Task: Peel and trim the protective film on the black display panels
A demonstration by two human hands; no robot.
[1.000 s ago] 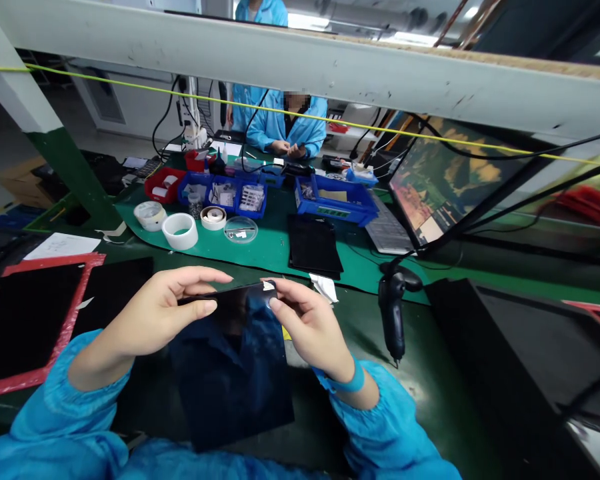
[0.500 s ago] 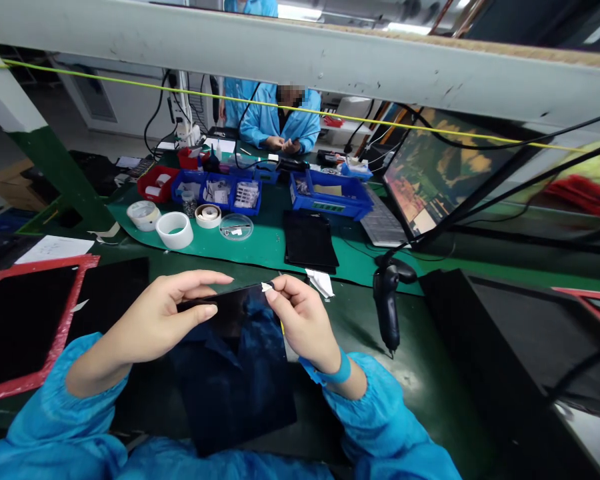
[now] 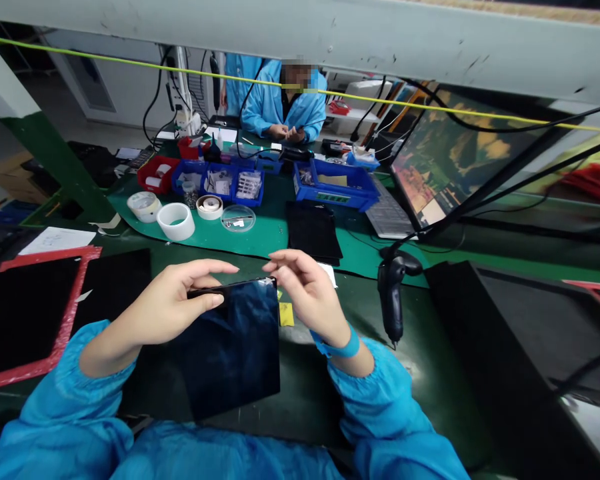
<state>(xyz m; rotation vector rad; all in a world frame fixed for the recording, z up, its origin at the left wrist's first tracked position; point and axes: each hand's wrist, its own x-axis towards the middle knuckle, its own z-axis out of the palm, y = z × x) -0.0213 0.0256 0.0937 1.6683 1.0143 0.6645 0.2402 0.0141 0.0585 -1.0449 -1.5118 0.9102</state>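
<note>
A thin dark glossy panel [image 3: 235, 347] is held up on a tilt over the bench, its face showing blurry reflections. My left hand [image 3: 173, 297] grips its upper edge, thumb in front and fingers stretched along behind. At the panel's upper right corner sits a small whitish tab [image 3: 266, 283]. My right hand [image 3: 310, 290] is at this corner, thumb and fingers bent in close around it. A teal band [image 3: 343, 347] circles the right wrist. Behind the panel, by the right hand, lies a small yellow piece [image 3: 286, 314].
Left lie a red-edged dark panel [image 3: 55, 333] and a black sheet [image 3: 113, 287]. Tape rolls [image 3: 175, 222], a clear dish [image 3: 238, 219], blue bins [image 3: 335, 189] and black sheets [image 3: 314, 233] are on the green mat. A black handheld tool [image 3: 393, 297] hangs at right. A co-worker [image 3: 285, 110] sits opposite.
The panel has turned and its right edge has shifted left, uncovering the yellow piece. My right fingers have loosened from the white tab, which now lies flatter at the corner.
</note>
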